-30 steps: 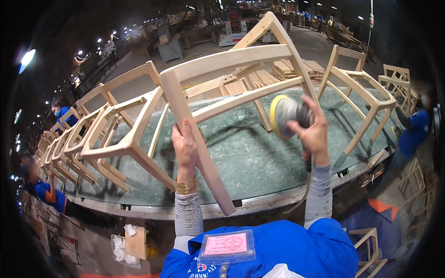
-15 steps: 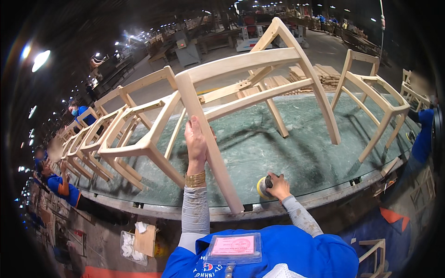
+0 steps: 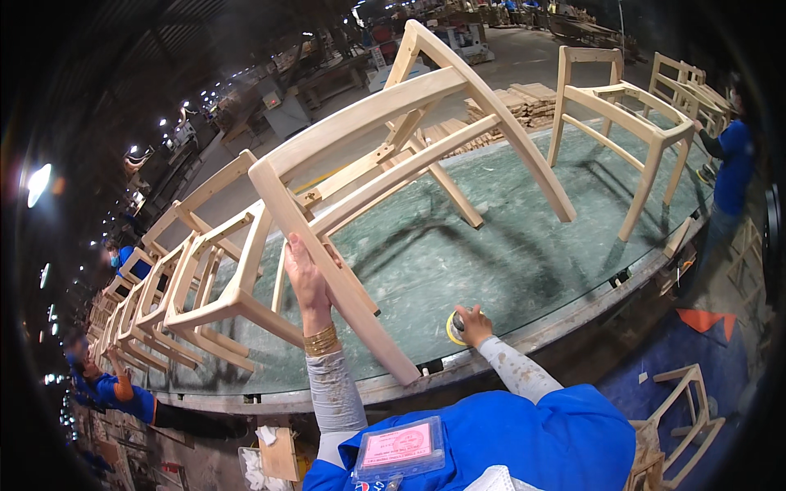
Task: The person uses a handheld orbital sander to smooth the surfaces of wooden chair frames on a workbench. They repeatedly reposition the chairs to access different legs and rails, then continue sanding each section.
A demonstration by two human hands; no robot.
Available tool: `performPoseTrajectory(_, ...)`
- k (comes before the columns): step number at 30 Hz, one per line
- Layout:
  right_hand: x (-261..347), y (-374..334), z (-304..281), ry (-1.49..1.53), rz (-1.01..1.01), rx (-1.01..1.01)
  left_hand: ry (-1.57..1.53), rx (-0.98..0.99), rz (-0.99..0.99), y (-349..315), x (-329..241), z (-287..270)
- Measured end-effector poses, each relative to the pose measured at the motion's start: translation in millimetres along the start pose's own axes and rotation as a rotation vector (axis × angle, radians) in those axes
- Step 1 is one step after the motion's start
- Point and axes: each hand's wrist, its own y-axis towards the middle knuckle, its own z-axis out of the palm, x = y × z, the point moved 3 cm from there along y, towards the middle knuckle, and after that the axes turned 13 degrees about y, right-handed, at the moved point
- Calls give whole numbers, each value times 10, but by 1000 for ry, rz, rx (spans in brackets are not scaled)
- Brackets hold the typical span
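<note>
A pale, unfinished wooden chair [image 3: 368,110] stands tipped on the green tabletop, its curved back rail toward me. My left hand [image 3: 308,282] is around one of its legs, the near-left one, partway down, with the thumb side up. Over by the table's near edge, to the right of that leg, my right hand [image 3: 475,325] is closed over a small round palm sander [image 3: 452,329]. Only the sander's yellow rim shows; my fingers hide its top. The sander is apart from the chair, low over or on the tabletop.
The long green table [image 3: 508,274] has a raised near edge. Similar chairs [image 3: 237,299] line up at left; another chair [image 3: 655,139] stands at right. Wooden slats [image 3: 524,102] are stacked beyond. One co-worker [image 3: 733,164] is at far right, another [image 3: 123,393] at left. A chair frame [image 3: 696,417] lies lower right.
The view has swung and tilted, shifting the chair and table leftward in the picture. My left hand keeps its hold on the leg. My right hand now covers more of the sander's top.
</note>
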Motion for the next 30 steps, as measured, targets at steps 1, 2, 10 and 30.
performPoseTrajectory(1,26,-10,1,12,-8,4,-7,-5,0,-10,33,-56)
performPoseTrajectory(2,59,3,3,28,-17,9,-10,-11,1,-19,53,-117)
performPoseTrajectory(10,215,-20,-226,-84,50,158,-8,29,32,-92,76,-67)
performPoseTrajectory(30,1834,-619,-730,1790,188,299,-275,557,-149,181,186,-321)
